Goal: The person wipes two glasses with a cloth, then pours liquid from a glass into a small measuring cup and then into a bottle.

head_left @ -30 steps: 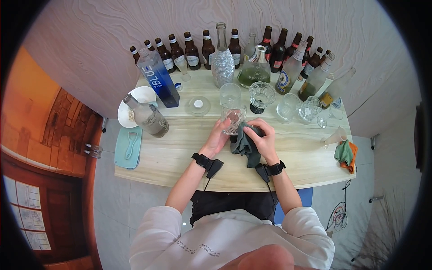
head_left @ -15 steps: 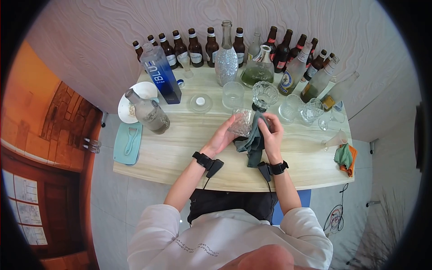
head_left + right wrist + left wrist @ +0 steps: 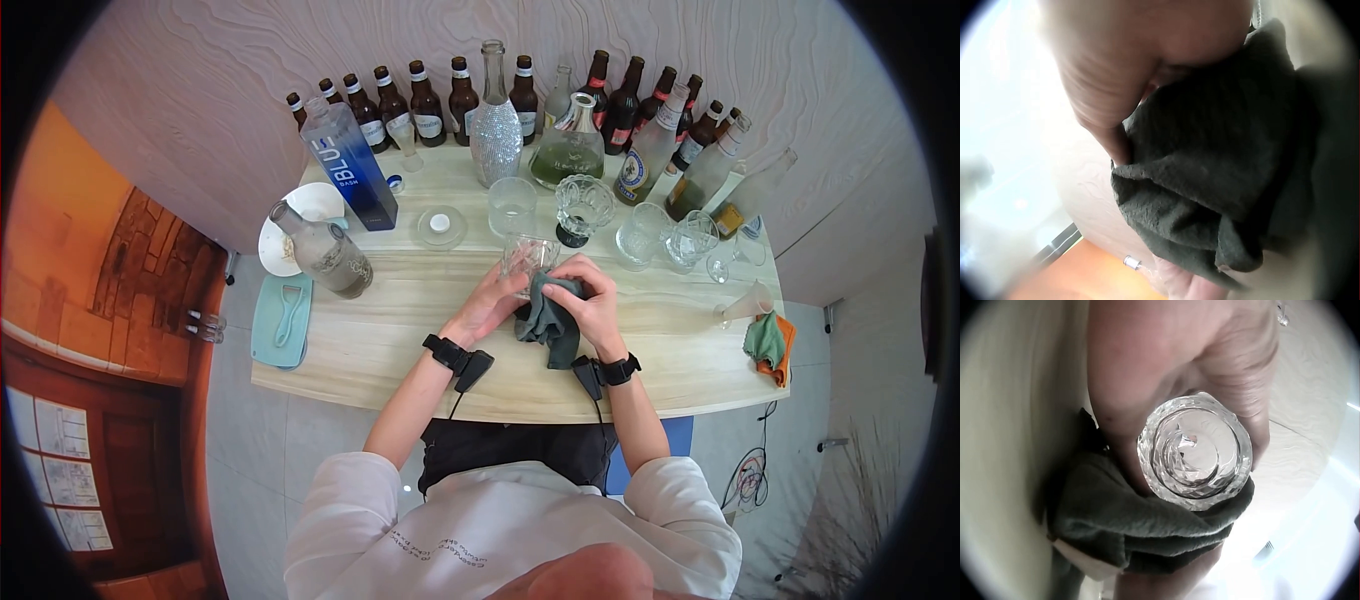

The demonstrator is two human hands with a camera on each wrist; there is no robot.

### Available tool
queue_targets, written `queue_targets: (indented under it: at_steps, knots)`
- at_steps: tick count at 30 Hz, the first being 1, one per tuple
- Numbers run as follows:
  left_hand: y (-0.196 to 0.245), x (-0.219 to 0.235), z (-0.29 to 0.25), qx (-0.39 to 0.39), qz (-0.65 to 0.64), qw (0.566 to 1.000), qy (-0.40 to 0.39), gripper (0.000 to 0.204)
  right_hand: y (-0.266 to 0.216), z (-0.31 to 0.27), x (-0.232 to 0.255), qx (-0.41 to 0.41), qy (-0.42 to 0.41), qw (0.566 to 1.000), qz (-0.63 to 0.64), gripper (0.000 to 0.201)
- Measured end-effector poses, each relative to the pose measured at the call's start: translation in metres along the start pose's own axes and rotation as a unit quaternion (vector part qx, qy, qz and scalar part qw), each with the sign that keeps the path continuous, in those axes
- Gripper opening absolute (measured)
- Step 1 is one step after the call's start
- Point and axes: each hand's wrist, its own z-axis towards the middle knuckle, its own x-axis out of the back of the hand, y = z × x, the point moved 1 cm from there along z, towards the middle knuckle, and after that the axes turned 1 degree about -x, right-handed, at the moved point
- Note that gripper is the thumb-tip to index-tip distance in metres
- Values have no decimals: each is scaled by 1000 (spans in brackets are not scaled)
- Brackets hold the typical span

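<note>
My left hand [image 3: 486,306] grips a clear cut-glass tumbler [image 3: 530,256] above the middle of the table. In the left wrist view the round end of the tumbler [image 3: 1194,453] faces the camera, with fingers and thumb around its side. On the other side, my right hand [image 3: 592,303] pinches a dark grey-green cloth [image 3: 547,325] and presses it against the tumbler. The cloth [image 3: 1147,519] wraps along the tumbler's lower edge in the left wrist view. From the right wrist, folds of cloth [image 3: 1210,137] fill most of the view and hide the tumbler.
A plain glass [image 3: 512,208] and a footed glass bowl [image 3: 584,205] stand just beyond my hands. More glasses [image 3: 643,235] are at right. Bottles line the back, with a blue bottle [image 3: 350,165] and a clear bottle [image 3: 325,255] at left. Folded cloths [image 3: 768,350] lie at the right edge.
The tumbler tipped sideways half a second ago and now stands more upright again. My right hand and the cloth have shifted slightly left and closer around it.
</note>
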Motion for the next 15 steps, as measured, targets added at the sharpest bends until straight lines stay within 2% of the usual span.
queue_targets:
  at_steps: [2,7,10,15]
  knots:
    - [3,-2,-1,30,1,999,11,93,2,-1,1,-14,20,1000,13,19]
    - [3,-4,2,2,4,1000,-19,93,2,1,1,-58,83,986,130,14]
    - [5,-8,1,-19,-20,1000,-12,96,2,4,3,-79,123,978,151,13]
    - [13,-14,-3,-55,-22,998,34,96,15,0,6,-110,2,985,135,19]
